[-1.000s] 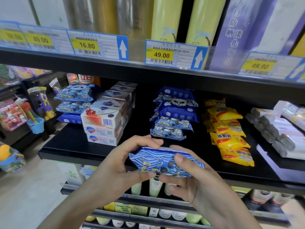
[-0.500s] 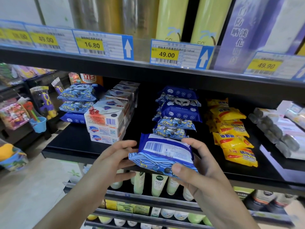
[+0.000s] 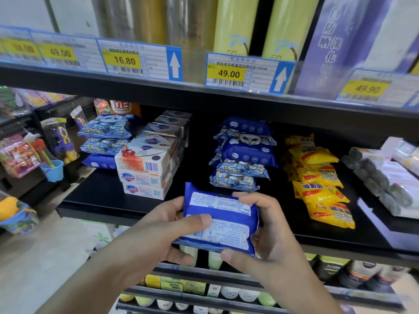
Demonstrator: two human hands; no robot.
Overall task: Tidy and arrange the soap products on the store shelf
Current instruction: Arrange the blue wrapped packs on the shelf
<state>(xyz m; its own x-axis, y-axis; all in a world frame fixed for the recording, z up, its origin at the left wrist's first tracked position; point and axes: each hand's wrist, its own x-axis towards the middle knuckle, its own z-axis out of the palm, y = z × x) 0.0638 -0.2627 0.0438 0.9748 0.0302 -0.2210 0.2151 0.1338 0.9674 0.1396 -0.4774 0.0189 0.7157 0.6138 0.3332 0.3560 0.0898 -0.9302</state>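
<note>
Gripping blue soap pack w/ left hand & right hand, label side up.

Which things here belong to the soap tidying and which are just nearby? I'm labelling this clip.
Job:
blue soap pack, held by left hand and right hand
blue soap stack
boxed soap stack
yellow soap packs
black shelf

Nearby:
price tags
toys
bottles on the lower shelf
</note>
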